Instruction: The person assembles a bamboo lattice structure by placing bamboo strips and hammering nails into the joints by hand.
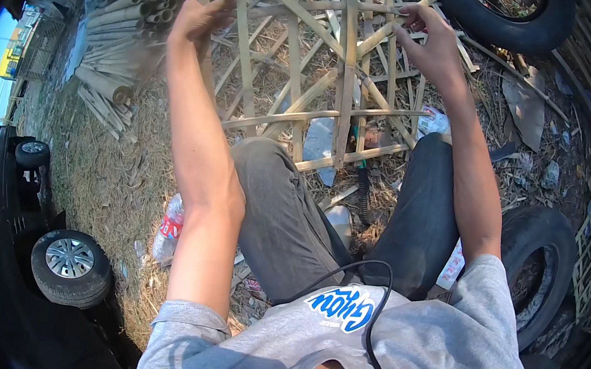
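Note:
An upright lattice of split bamboo strips (349, 80) stands between my knees, its pieces crossing upright, level and slanted. My left hand (204, 17) is at its left side, closed around an outer upright strip, with the thumb toward the middle. At the upper right, my right hand (431, 45) has its fingers curled over the lattice near a slanted strip, the thumb a little below. The fingertips of both hands are partly hidden by the strips. The lattice's lower edge comes close to my knees.
Bundled bamboo poles (140, 7) lie at the far left. Old tires lie at the far right (511, 23) and beside my right hip (535, 273). A plastic bottle (169, 232) is by my left leg. A dark vehicle (7, 252) stands left. Straw and scraps cover the ground.

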`<state>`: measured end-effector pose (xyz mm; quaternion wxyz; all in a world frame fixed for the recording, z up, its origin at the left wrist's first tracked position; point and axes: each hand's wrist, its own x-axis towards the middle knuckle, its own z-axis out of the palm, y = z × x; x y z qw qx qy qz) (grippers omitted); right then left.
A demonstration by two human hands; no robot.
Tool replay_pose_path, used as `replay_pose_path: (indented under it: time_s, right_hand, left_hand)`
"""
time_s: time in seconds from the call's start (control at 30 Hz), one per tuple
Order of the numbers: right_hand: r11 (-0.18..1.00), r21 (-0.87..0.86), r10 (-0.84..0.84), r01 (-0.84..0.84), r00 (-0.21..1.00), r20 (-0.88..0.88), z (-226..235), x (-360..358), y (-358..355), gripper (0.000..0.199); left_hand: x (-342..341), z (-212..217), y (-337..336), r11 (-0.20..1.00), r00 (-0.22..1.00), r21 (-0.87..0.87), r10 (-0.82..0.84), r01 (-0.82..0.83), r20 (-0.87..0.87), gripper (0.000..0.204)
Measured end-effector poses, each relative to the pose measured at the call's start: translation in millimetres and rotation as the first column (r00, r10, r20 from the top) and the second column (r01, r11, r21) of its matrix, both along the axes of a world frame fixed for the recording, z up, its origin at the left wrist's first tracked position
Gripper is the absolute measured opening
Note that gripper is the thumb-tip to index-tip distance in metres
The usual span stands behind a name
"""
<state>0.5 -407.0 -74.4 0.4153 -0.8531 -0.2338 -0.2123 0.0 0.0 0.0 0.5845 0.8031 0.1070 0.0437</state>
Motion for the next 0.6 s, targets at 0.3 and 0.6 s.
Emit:
replay_pose_path:
  time_s: [0.3, 0.6]
  right_hand:
    - [0.965, 0.102, -0.001, 0.241, 0.393, -0.919, -204, -43, -93, 0.083]
    - [0.489, 0.851, 0.844, 0.191, 0.145, -0.517, -139, -171, 40, 0.036]
  left_hand:
    - [93, 27, 49, 0.989, 0.944, -0.087, -0.138, 0.117, -0.299, 0.051]
    - [182, 132, 122, 0.733, 0.961, 0.626, -0.152, 0.266, -0.231, 0.045]
